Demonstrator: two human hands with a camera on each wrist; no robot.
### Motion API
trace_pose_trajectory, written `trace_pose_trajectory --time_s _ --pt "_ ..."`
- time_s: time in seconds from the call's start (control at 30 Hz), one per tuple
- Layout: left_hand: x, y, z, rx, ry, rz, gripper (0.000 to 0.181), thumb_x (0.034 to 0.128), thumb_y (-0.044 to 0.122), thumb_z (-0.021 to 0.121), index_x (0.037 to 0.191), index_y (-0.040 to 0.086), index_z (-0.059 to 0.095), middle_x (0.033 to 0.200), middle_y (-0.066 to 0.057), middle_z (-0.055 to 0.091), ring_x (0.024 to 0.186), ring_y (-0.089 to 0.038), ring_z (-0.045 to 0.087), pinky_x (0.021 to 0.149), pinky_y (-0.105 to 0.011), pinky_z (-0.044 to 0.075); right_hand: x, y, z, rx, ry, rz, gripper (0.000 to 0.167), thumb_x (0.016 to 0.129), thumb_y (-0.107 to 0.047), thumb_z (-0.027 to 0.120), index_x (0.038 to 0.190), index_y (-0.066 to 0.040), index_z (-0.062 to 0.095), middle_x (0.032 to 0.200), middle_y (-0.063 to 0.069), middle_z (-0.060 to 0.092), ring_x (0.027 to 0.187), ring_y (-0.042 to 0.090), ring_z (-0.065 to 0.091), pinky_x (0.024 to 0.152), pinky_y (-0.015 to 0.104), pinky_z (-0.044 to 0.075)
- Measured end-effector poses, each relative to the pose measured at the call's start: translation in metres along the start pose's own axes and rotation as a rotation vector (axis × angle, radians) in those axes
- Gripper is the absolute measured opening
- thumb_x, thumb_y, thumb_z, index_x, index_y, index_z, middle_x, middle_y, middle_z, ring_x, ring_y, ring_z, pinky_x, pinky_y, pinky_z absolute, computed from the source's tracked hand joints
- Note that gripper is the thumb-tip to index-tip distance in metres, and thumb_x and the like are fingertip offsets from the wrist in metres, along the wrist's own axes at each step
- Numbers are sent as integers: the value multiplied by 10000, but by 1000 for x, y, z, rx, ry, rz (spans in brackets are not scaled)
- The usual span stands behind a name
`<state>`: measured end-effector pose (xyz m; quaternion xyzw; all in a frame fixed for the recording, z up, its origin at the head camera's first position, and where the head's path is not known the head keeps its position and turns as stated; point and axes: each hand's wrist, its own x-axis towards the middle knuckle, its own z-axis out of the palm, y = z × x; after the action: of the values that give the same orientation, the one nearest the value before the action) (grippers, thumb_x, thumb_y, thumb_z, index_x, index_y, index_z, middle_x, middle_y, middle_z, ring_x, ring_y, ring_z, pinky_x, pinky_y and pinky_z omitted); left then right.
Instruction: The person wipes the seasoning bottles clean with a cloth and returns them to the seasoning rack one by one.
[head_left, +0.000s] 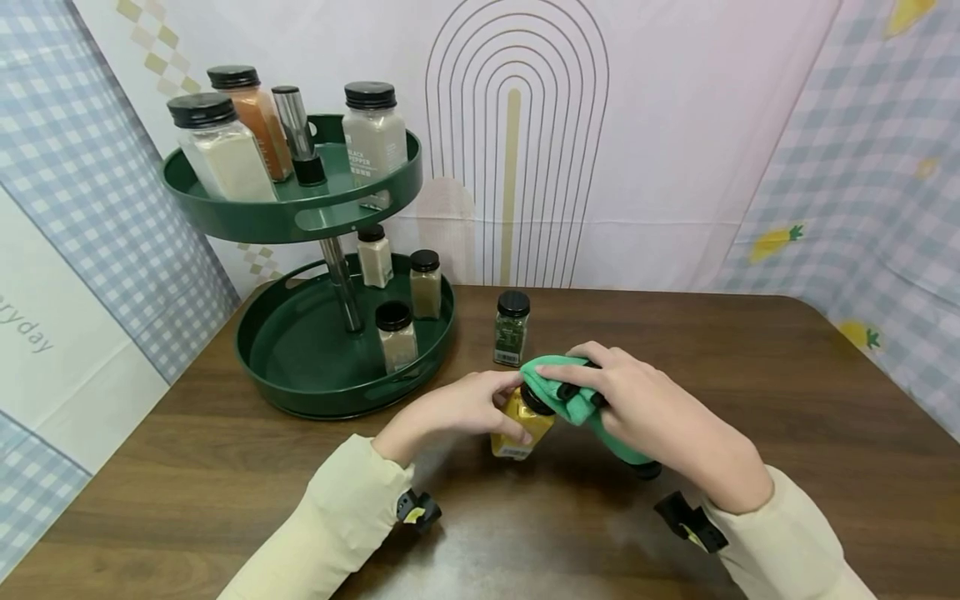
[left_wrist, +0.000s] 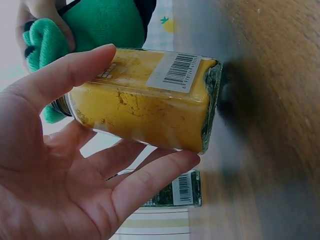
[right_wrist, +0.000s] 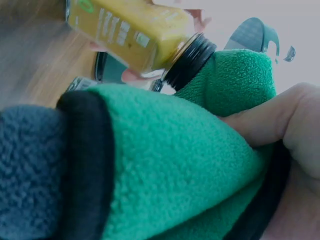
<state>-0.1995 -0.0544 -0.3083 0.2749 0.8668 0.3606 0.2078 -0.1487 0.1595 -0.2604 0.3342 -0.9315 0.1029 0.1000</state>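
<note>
A square glass jar of yellow powder (head_left: pixel 519 427) with a black lid is tilted above the table. My left hand (head_left: pixel 467 410) grips its body between the thumb and fingers; a barcode label (left_wrist: pixel 176 71) shows near its base in the left wrist view. My right hand (head_left: pixel 637 404) holds a bunched green cloth (right_wrist: pixel 165 155) with dark edging. In the head view the cloth lies against the black lid (right_wrist: pixel 190 60), covering part of it. Just behind the hands stands a jar of green herbs (head_left: pixel 512 329), upright on the table.
To the left rises a two-tier dark green rotating rack (head_left: pixel 258 367). Its upper tray (head_left: pixel 247 221) bears several jars and a silver-and-black cylinder (head_left: pixel 297 133); three small jars stand in the lower one. A patterned cloth backdrop (head_left: pixel 660 167) hangs behind the wooden table (head_left: pixel 810 417).
</note>
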Motion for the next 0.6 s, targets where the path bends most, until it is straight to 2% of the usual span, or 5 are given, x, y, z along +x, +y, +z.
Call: trace_pose_trajectory --time_s 0.23,0.43,0.53,0.6 --pt "1 0 1 -13 1 16 464 745 196 768 1160 182 561 1031 -4 657 976 -150 604 802 -270 484 -2 3 -1 -2 -37 78 627 808 117 508 1279 -292 569 1139 44 576 957 254 578 708 399 482" --pt "1 -1 1 -16 -1 23 438 738 202 775 1124 180 570 1035 -5 662 958 -115 606 799 -253 481 -5 2 -6 -54 -68 129 615 810 113 512 1285 -275 563 1144 60 573 947 266 575 619 356 458" --pt "1 -2 0 -21 -5 26 435 742 199 771 1126 177 568 1039 -7 660 963 -105 602 801 -251 482 -6 1 -10 -58 -31 124 633 808 114 518 1303 -280 541 1159 58 567 952 268 570 610 342 446" --pt "1 -2 0 -24 -7 28 444 744 199 768 1139 179 565 1038 -3 659 967 -108 601 802 -253 483 -6 0 -12 -30 9 79 663 803 127 515 1320 -289 520 1181 48 557 966 258 569 644 350 455"
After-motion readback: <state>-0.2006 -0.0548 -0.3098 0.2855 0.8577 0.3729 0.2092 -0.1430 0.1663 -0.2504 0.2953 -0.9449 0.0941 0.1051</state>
